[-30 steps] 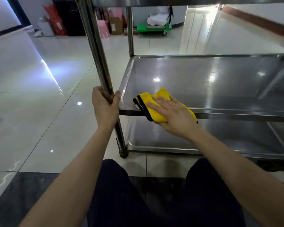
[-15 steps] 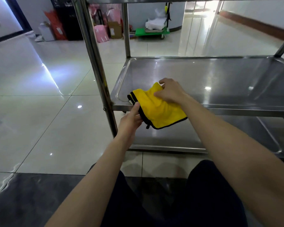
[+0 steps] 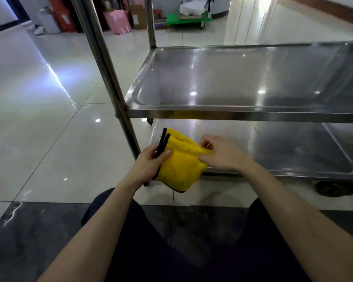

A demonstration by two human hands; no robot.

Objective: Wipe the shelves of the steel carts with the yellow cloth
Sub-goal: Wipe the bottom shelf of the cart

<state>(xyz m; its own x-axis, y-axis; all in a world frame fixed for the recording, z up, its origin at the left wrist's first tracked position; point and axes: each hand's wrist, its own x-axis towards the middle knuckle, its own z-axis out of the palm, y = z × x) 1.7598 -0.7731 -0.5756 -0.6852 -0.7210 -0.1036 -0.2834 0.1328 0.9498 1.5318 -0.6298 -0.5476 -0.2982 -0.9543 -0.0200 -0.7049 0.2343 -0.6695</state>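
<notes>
The folded yellow microfibre cloth with black-trimmed edges (image 3: 179,165) was off the shelves and held in the air between both hands, in front of the near left corner of the steel cart's lower shelf (image 3: 283,151) and below the front rim of the cart's shiny steel middle shelf (image 3: 232,116). Its doubled black hem stood up at the upper left and its lower corner hung free above the pale glossy floor tiles (image 3: 49,149). The round steel upright post (image 3: 110,78) passed just left of the cloth, with wide bare tile beyond it. Both shelves lay bare behind their raised lips, and a black caster wheel (image 3: 334,188) sat under the lower shelf to the right. The left hand (image 3: 149,163) gripped the hemmed edge, thumb laid across the yellow face and fingers curled behind. The right hand (image 3: 220,153), knuckles up, pinched the cloth's upper right fold between thumb and bent fingers. Both forearms reached forward over dark-clothed knees.
</notes>
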